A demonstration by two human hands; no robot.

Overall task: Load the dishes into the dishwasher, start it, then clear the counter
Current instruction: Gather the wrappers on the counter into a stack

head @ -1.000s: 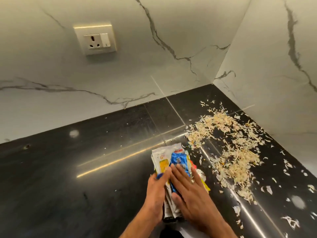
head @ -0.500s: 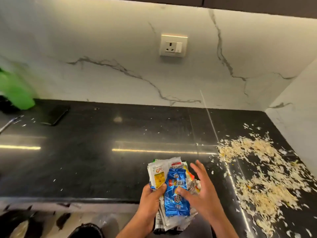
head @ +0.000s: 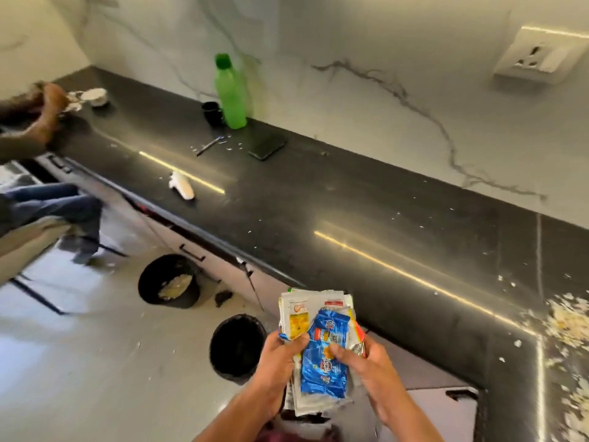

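I hold a stack of empty snack wrappers (head: pixel 322 352), a blue one on top, in front of me off the black counter (head: pixel 318 218). My left hand (head: pixel 280 355) grips the stack's left edge with the thumb on top. My right hand (head: pixel 366 362) grips its right side, thumb pressed on the blue wrapper. Below and to the left of the stack, on the floor, stands a black bin (head: pixel 237 346). A second black bin (head: pixel 170 282) with pale scraps inside stands farther left.
On the counter are a green bottle (head: pixel 231 94), a black cup (head: pixel 212 113), a phone (head: pixel 267 146), a pen (head: pixel 208 146), a white crumpled scrap (head: pixel 181 185) and pale peelings (head: pixel 570 323) at the right corner. Another person's hand (head: pixel 47 106) holds something at the far left by a white bowl (head: pixel 95 96).
The wrapper stack has been lifted off the counter and carried left. My view has swung left, bringing the floor bins and the other person into sight. My right hand has closed on the stack.
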